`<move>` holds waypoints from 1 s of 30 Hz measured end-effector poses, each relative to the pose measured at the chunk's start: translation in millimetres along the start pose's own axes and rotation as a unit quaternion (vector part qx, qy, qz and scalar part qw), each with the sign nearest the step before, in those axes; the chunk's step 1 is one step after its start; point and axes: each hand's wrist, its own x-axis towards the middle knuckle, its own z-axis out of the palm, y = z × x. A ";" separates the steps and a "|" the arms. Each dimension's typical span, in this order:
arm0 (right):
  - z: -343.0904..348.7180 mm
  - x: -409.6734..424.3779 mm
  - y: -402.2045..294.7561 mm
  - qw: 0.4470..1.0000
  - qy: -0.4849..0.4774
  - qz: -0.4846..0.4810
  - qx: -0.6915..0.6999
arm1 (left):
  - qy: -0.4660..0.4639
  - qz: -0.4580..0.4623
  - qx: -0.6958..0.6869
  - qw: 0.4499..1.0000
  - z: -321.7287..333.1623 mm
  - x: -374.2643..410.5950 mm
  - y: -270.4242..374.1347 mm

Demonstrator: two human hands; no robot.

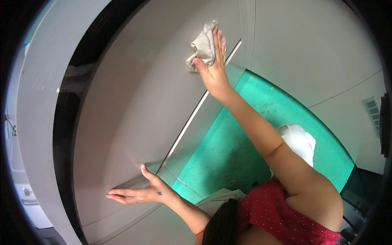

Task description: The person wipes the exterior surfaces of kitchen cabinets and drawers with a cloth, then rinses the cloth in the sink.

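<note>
My right hand holds a crumpled light-coloured cloth against a large smooth grey panel. The thumb lies over the cloth's lower edge and the fingers stretch along its right side. My left hand is spread lower on the same panel, with thumb and fingers apart and nothing held. The palm is hidden, so its contact with the panel cannot be told. A narrow, light metallic strip runs diagonally along the panel's edge between the two hands.
A black-edged, curved pale frame borders the panel at left. Green floor lies beyond the strip. White fabric shows beside my right arm. Further grey panels stand at upper right, with a slotted vent.
</note>
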 end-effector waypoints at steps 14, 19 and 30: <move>6.4 -30.9 -35.0 0.993 -0.058 -0.083 -0.056 | -0.006 -0.006 0.000 1.000 -1.2 -1.2 1.6; -5.6 -5.4 -4.5 0.974 -0.073 -0.189 -0.105 | -0.004 -0.006 -0.009 1.000 -1.9 1.2 8.1; -1.5 20.3 -0.5 0.999 0.046 -0.021 0.004 | -0.003 0.002 -0.012 1.000 1.6 -0.8 -2.6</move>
